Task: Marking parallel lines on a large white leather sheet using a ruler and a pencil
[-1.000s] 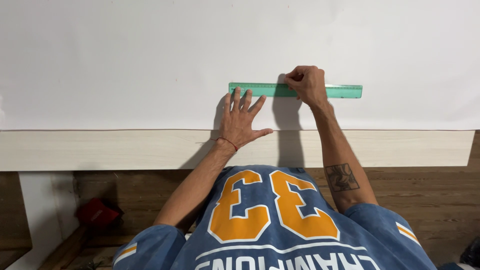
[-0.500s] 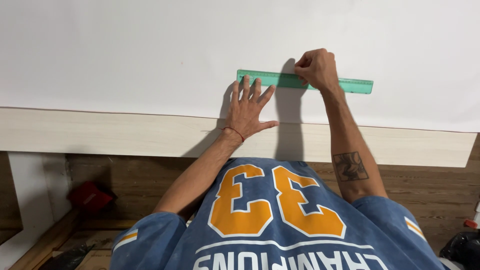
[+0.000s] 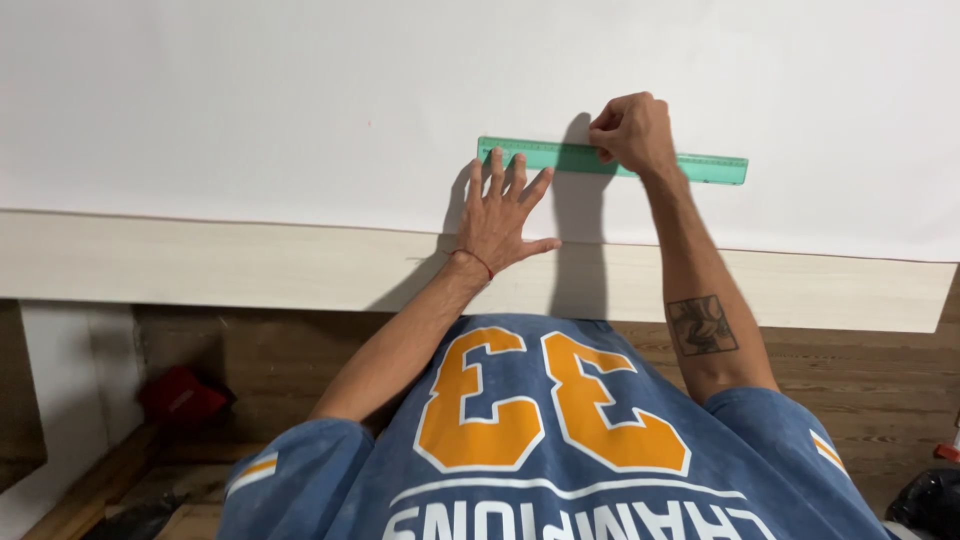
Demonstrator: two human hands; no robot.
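Green ruler (image 3: 612, 160), left hand (image 3: 505, 215) flat, right hand (image 3: 632, 132) curled

We are seeing the right hand (image 3: 632, 133) sliding along the green ruler (image 3: 612, 160) toward its left end: a second ago its fist was sitting just left of the ruler's middle, and now it is sitting nearer that end, with more green showing to its right. The left hand (image 3: 507, 212) is closing up slightly, its spread fingers now lying closer together, with the fingertips touching the ruler's lower edge by the left end.
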